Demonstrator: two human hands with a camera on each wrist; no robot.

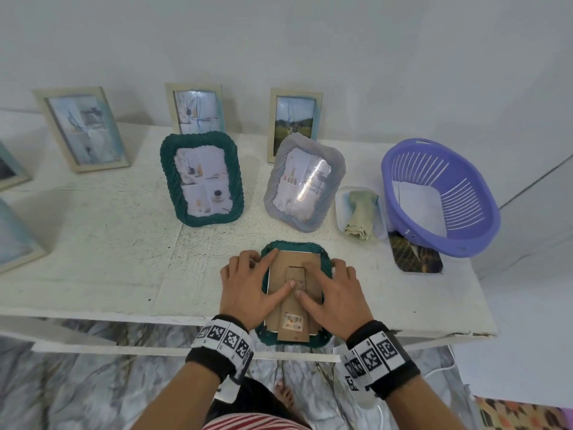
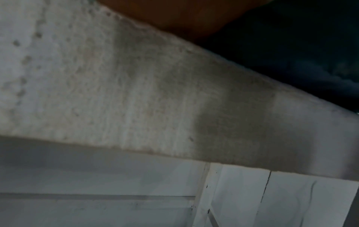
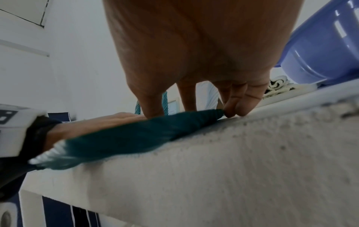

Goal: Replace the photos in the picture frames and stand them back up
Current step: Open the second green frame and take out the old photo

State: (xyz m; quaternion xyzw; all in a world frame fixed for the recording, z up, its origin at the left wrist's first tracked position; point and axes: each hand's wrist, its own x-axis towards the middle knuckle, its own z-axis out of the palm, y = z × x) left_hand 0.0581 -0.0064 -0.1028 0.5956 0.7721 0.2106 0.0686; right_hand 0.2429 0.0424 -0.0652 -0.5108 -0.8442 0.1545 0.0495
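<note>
A dark teal picture frame lies face down at the table's front edge, overhanging it a little. Its brown cardboard back with a folded stand faces up. My left hand lies over the frame's left rim, thumb pressing on the cardboard. My right hand lies over the right rim, thumb also on the back. In the right wrist view the right hand's fingertips touch the teal frame at its far corner. The left wrist view shows only the table edge, blurred.
Behind stand a teal frame and a grey frame, with pale wooden frames along the wall. To the right are a folded cloth on a white tray, a purple basket and a dark photo under it.
</note>
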